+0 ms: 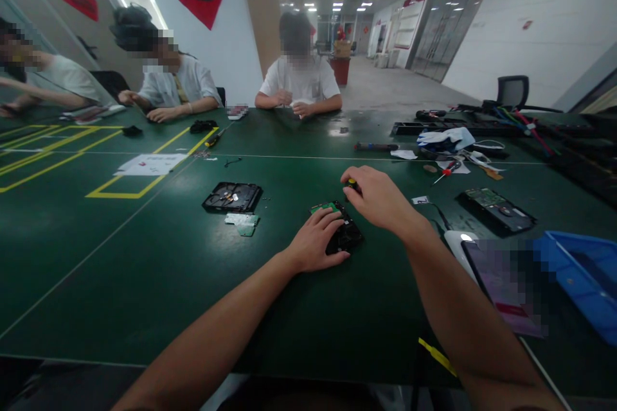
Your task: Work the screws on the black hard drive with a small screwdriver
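My left hand [318, 241] holds a black hard drive [351, 231] against the green table, fingers laid over its top and thumb by its near end. A green circuit board [324, 207] shows at the drive's far end, partly covered by my fingers. Above the far right corner, my right hand [376, 196] is closed around a screwdriver [352, 184] with a yellow and black handle. The screwdriver's tip is too dark to make out. To the left lie an opened hard drive casing [232, 196] and a loose circuit board [243, 222].
At right are another hard drive [499, 210], a blue bin [581, 270] and a device with a dark screen [501, 282]. Gloves [446, 139], cables and a red screwdriver [448, 170] lie farther back. Several people sit across the table; a paper [152, 164] lies near yellow tape.
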